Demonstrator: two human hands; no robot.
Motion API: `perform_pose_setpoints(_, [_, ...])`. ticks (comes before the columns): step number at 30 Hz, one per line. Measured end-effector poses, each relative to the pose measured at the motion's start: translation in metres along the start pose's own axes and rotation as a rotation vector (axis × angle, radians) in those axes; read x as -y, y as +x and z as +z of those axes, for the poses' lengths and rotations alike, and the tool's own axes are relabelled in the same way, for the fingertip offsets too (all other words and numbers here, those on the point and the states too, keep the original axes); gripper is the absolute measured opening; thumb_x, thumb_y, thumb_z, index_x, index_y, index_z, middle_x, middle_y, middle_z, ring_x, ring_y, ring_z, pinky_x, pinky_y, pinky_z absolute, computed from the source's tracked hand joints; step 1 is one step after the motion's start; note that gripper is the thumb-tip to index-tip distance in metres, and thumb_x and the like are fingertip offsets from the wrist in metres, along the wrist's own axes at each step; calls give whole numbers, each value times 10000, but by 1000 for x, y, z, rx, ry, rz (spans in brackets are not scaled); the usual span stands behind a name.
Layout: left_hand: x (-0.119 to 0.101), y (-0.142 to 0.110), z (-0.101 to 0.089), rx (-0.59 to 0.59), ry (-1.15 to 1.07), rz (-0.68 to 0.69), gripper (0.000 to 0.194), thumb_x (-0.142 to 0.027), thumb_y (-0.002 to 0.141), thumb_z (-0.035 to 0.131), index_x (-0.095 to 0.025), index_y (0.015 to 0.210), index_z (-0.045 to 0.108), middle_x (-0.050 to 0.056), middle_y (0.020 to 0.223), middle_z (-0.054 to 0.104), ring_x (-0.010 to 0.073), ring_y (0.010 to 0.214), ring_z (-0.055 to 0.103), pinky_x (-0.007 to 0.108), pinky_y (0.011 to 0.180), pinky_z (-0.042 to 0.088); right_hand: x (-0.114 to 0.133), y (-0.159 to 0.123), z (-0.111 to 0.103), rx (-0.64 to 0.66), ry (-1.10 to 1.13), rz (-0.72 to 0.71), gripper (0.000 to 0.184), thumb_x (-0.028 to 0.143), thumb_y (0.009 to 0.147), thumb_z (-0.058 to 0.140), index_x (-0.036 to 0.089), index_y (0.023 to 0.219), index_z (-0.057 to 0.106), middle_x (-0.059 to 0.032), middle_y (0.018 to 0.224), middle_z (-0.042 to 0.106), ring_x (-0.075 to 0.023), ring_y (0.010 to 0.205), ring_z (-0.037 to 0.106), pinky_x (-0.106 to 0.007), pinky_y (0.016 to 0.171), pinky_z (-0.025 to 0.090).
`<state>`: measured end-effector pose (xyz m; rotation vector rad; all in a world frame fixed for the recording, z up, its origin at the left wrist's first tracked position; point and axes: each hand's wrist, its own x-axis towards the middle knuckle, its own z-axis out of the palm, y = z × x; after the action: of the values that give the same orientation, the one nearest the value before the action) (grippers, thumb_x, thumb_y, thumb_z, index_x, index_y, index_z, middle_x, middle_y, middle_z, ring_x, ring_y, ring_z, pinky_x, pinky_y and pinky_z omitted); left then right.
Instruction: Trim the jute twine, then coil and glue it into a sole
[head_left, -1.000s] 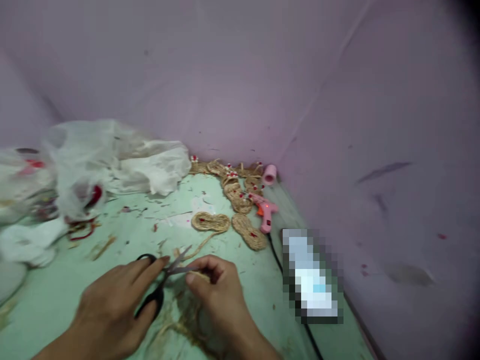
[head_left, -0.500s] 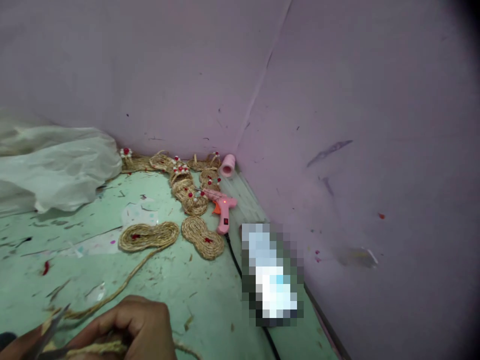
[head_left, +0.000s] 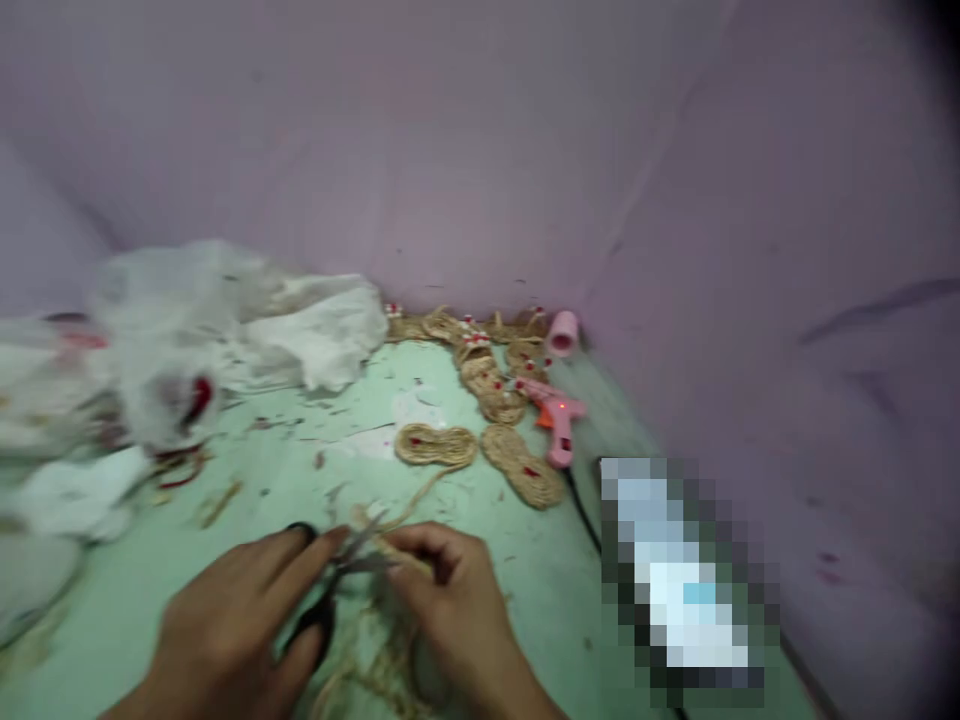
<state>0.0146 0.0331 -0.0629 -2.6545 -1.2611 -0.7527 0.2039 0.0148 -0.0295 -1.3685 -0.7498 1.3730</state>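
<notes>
Blur softens the fingertips. We see the left hand (head_left: 225, 615) with thumb and fingers through the loops of black-handled metal scissors (head_left: 321, 625), blades parted. The right hand (head_left: 461, 590) pinches a tan braided straw cord (head_left: 424, 492) between thumb and forefinger, its other fingers curled; we cannot tell whether the blades touch the cord. Beneath, we make out loose tan straw (head_left: 375, 680), partly covered by the right hand. Outward, the cord joins a flat, peanut-shaped straw coil (head_left: 442, 455) on the pale green tabletop (head_left: 525, 560). Both forearms are cut off below; pixelation masks a dark-edged, rectangular device (head_left: 679, 570).
</notes>
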Motion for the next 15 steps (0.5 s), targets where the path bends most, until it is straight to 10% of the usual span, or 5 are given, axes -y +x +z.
perform_pose_setpoints(4, [-11,22,-31,46,92,70,505,-195,675,481,-167,1180,475,103,929,582,242,834,558,374,691,476,4,4,-3,136,81,4,166,205,568,662,149,719,705,-61,718,700,-197,700,611,-305,677,451])
perform_pose_setpoints(15, [-19,27,-37,109,21,34,525,-179,642,507,-124,1164,489,124,949,532,266,890,487,436,771,404,9,-4,-5,175,74,-64,195,236,591,681,176,770,726,-64,795,694,-200,723,596,-305,667,439])
